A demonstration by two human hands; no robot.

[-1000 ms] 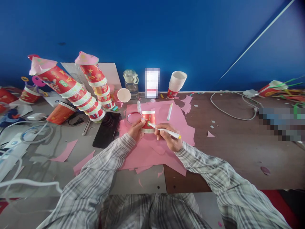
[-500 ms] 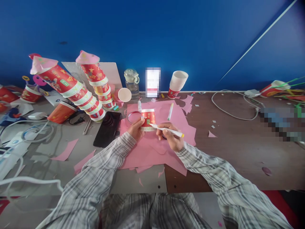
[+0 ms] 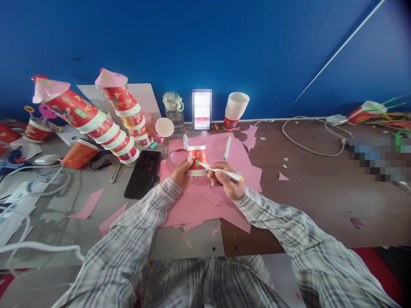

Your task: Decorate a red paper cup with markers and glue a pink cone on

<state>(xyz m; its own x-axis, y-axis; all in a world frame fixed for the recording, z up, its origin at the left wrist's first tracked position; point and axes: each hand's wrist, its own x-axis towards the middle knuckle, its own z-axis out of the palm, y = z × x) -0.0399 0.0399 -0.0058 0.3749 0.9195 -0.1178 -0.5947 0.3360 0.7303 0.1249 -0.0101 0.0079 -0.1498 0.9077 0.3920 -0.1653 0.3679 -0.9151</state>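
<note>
A short red paper cup piece [image 3: 201, 156] with a white fringed lower edge is gripped at its left side by my left hand [image 3: 181, 173]. My right hand [image 3: 227, 182] is closed round a white marker [image 3: 224, 171] with a yellow end cap, and the marker's tip meets the cup's front near a green patch. Both hands are over layered pink paper [image 3: 192, 203]. A green-tipped marker [image 3: 227, 148] lies on the paper behind my right hand, and another white marker [image 3: 185, 141] is behind the cup piece.
Two towers of red cups with pink cone tops [image 3: 77, 109] [image 3: 119, 98] lean at the left. Around them are a black phone [image 3: 143, 174], a glass jug [image 3: 174, 112] and cables. Stacked cups [image 3: 236, 110] stand by the wall; a white cable [image 3: 285, 132] lies at right.
The view has shifted slightly, so most things sit a little further left. Both hands keep their hold on the cup piece and marker, and the marker's tip is slightly higher on the cup.
</note>
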